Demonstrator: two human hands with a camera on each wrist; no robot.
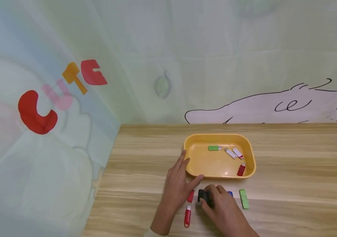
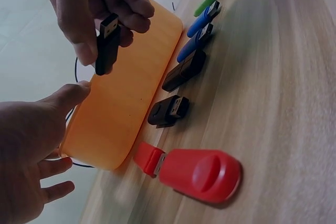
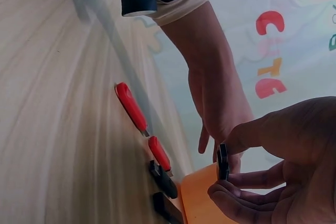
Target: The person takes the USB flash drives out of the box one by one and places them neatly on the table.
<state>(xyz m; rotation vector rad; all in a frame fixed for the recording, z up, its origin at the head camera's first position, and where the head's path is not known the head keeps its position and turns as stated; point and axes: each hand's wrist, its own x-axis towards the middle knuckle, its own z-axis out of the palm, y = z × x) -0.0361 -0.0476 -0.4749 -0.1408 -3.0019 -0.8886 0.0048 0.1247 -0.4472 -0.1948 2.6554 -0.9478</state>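
Observation:
My right hand (image 1: 226,207) pinches a black USB stick (image 2: 107,51) between thumb and fingers, its metal plug showing, in front of the yellow tray (image 1: 218,178). With fingers spread, my left hand (image 1: 176,184) touches the tray's left end and front rim. On the table before the tray, a row of USB sticks runs from two red ones (image 2: 197,174) past a black stick (image 2: 167,111), a longer black one (image 2: 184,70) and two blue ones (image 2: 194,43) to a green one (image 1: 244,198). The right hand partly hides this row in the head view.
Inside the tray lie a green USB stick (image 1: 214,148), two white ones (image 1: 230,153) and a dark red one (image 1: 241,169). The wooden table (image 1: 144,144) meets a printed curtain (image 1: 144,65) at its back and left edges.

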